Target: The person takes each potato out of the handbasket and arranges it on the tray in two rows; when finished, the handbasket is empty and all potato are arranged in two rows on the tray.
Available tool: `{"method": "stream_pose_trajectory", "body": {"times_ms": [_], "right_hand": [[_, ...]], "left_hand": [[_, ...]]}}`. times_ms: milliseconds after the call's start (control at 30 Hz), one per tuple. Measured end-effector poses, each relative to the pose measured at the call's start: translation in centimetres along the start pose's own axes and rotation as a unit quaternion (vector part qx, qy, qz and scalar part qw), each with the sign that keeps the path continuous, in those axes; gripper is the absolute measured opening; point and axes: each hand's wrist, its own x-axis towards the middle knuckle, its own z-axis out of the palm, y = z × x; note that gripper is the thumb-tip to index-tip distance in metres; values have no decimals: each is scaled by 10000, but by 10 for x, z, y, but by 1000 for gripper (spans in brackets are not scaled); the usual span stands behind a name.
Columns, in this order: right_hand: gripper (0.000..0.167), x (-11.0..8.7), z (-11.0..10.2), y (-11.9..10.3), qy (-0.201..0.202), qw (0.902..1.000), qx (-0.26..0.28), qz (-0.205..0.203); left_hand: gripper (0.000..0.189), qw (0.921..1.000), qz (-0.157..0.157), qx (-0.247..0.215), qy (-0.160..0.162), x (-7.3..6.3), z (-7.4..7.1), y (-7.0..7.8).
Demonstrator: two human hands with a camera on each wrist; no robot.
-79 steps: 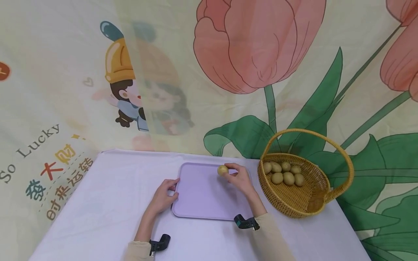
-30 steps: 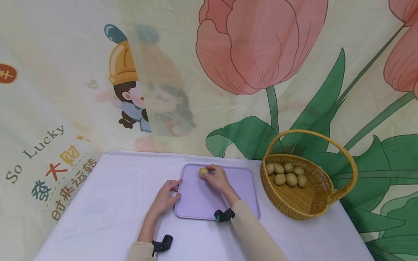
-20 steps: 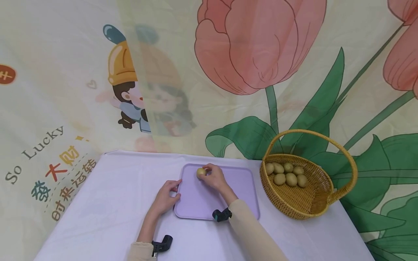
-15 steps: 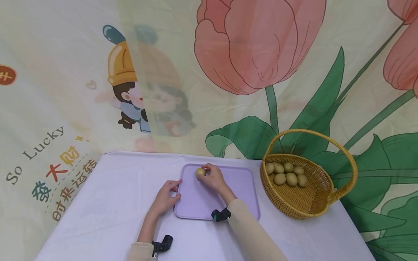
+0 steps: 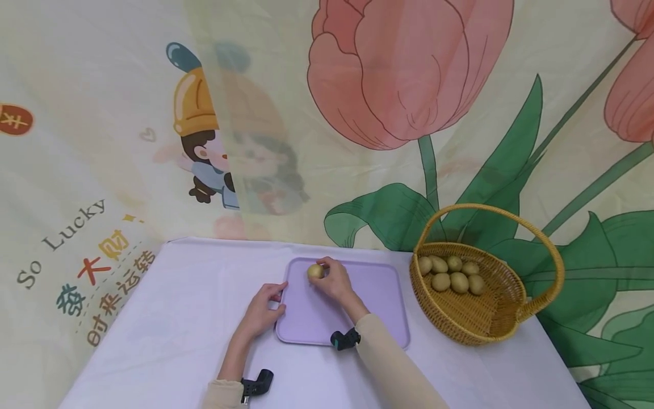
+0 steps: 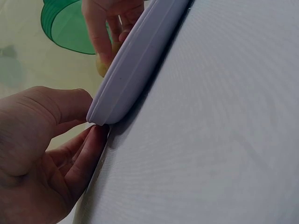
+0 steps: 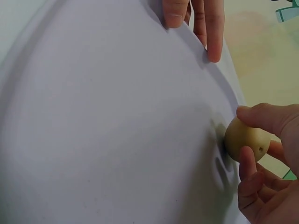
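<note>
Head view: right hand has thumb and fingertips pinched round a small, rounded, yellow-tan, potato-like piece, at the far left corner of a shallow lilac rectangular tray with rounded corners. Whether the piece touches the tray bottom, can't tell. Left hand is half open, thumb and fingertips apart, touching the rim at the tray's left edge, no piece in it; probably there to steady the tray. Light pinch from the side likely suits a small round thing and keeps the palm out of the way; tray walls should stop it rolling off. Tray sits mid-table, along the far edge of the white-cloth-covered table. Oval golden-brown wicker basket with arched handle stands near the table's right edge, probably for short reach by the right hand; seven similar pieces bunched at its far left side. Writing: printed fabric backdrop reads "So Lucky" plus "發大财" and "时来运转", left side; red badge character cut off. No brand readable on tray or basket.
</note>
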Motion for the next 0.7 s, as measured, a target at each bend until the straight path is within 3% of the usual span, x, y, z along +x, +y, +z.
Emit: {"method": "stream_pose_trajectory", "body": {"times_ms": [200,700], "right_hand": [[45,-2,2,0,-161,9994,276,154],[50,-3,2,-1,-265,9980,551,155]], "left_hand": [[52,9998,150,-32,88,-1,0,-1],[52,9999,81,-78,70,0,1,-2]]}}
